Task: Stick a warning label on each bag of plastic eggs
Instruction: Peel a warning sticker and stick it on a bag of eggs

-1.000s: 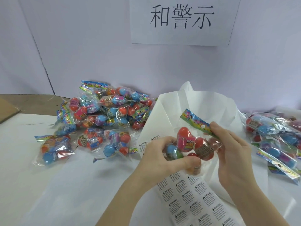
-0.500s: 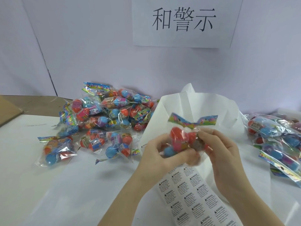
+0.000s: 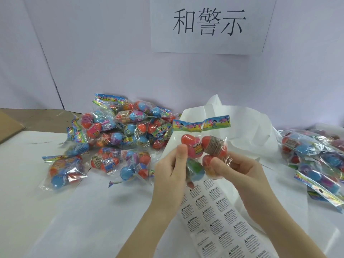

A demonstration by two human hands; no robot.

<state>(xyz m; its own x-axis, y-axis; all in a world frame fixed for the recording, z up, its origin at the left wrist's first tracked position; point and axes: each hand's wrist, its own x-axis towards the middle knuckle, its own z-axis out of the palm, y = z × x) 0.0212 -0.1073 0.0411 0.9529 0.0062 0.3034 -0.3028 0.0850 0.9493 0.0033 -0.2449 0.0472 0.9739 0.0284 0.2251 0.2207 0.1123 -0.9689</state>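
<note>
I hold one clear bag of plastic eggs [image 3: 203, 148] upright above the table, its colourful header card on top. My left hand [image 3: 172, 172] grips its left side with the thumb on the front. My right hand [image 3: 240, 170] pinches its lower right side. Below my hands lies a sheet of warning labels [image 3: 217, 216], several rows of small white stickers. No label is visible on my fingers.
A pile of egg bags [image 3: 119, 135] lies at the left. Another heap of bags [image 3: 316, 161] sits at the right edge. Crumpled white paper [image 3: 247, 131] stands behind my hands. A paper sign [image 3: 208, 25] hangs on the wall. Cardboard [image 3: 7, 125] shows at far left.
The bag has turned from tilted to upright, its header card now level on top. Both hands rose slightly and shifted their hold on the bag.
</note>
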